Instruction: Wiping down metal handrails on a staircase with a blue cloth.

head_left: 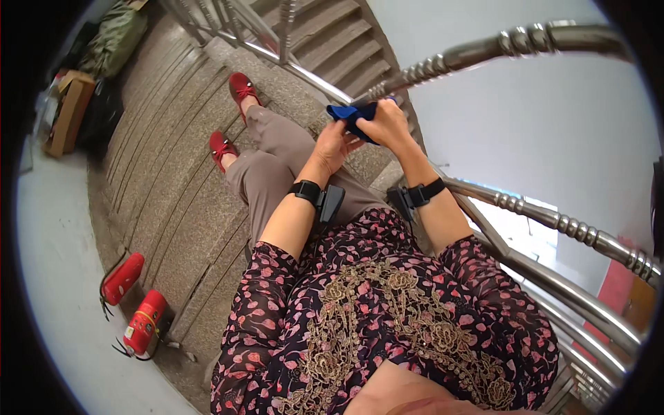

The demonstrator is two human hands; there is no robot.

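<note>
A dark blue cloth (351,116), bunched and folded, is held between both of my hands beside the metal handrail. My left hand (335,146) grips its lower left part, with the fingers curled up against the fabric. On the other side my right hand (389,126) has its thumb over the cloth and its fingers closed on it, partly hidden behind. Just beyond my hands runs the shiny handrail (477,54) with ringed, knobbly sections. Whether the cloth touches the rail cannot be made out.
Stone steps (173,187) lie under my red shoes (223,149). Two fire extinguishers (146,324) stand by the left wall. A cardboard box (71,114) and bags (114,41) are at the far left. Another stair flight (339,48) shows beyond the railing, whose lower bars (567,287) pass on my right.
</note>
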